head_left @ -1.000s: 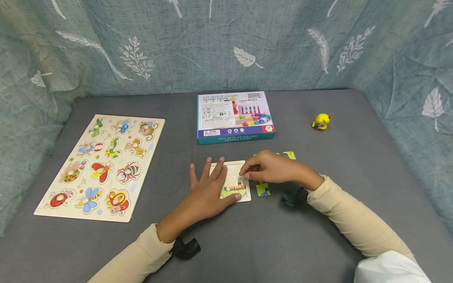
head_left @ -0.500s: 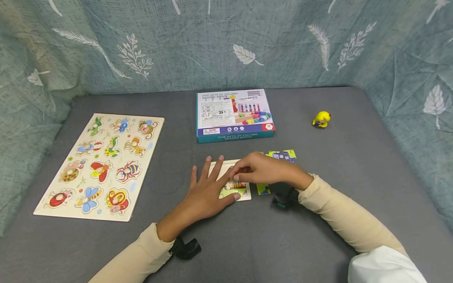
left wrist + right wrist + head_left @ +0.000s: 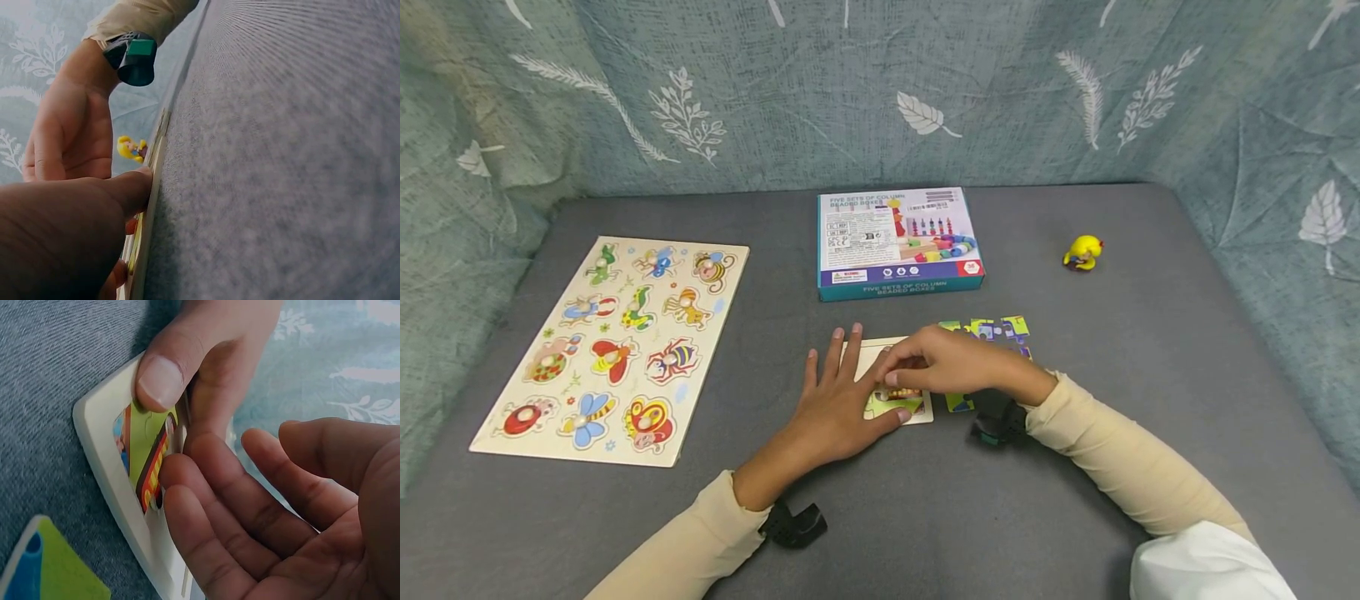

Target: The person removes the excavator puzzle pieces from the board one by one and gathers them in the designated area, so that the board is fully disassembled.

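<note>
A small cream puzzle board (image 3: 874,348) lies in front of the person, with green puzzle pieces fitted in its lower part. My left hand (image 3: 831,408) rests spread over its left side, the thumb pressing the near edge. Over the board's middle, my right hand (image 3: 943,360) bends its fingers downward. The right wrist view shows its fingertips right at a piece with a red and yellow striped picture (image 3: 156,465), the thumb apart from the fingers and nothing pinched. In the left wrist view the board's edge (image 3: 152,206) runs under the left thumb (image 3: 134,187).
Several loose puzzle pieces (image 3: 1015,326) lie right of the board, partly behind the right hand. A teal and white bead-set box (image 3: 898,250) stands behind. At left is a large insect peg puzzle (image 3: 576,317); at back right, a small yellow toy figure (image 3: 1083,252).
My right hand has moved left across the board, until its fingertips meet the left hand's fingers in the head view. The left hand stays in place on the board.
</note>
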Motion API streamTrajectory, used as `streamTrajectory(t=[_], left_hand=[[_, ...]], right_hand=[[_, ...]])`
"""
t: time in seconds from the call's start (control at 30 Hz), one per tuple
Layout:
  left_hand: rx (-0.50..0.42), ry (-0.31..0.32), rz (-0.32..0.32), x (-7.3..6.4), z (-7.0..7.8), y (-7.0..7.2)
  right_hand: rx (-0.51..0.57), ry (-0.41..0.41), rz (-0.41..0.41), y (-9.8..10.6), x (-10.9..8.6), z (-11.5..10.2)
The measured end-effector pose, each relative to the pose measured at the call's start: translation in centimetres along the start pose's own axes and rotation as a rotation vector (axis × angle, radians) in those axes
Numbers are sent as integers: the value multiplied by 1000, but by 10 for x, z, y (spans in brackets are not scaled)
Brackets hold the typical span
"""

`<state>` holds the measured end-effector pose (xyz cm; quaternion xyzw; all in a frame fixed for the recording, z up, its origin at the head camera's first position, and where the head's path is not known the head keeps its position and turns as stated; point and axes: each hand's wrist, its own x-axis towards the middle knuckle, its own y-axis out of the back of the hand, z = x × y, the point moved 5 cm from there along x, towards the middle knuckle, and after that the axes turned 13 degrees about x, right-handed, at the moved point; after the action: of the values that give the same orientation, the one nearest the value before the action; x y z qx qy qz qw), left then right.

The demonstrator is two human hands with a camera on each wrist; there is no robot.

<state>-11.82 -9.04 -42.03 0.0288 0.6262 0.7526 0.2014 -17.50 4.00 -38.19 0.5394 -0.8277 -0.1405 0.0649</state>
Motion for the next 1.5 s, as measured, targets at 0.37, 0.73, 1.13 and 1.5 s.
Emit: streamTrajectory(t=[0.37, 0.73, 1.13, 1.5], left_hand=[[17, 5, -5, 1, -1, 1], [36, 4, -2, 0, 0, -2], [43, 20, -18, 2, 0, 0], [10, 29, 12, 1, -1, -1]], right_hand=[[170, -32, -27, -1, 2, 0], [216, -28, -10, -1, 3, -1], [178, -57, -16, 0, 7, -1], [99, -64, -62, -5, 8, 1]])
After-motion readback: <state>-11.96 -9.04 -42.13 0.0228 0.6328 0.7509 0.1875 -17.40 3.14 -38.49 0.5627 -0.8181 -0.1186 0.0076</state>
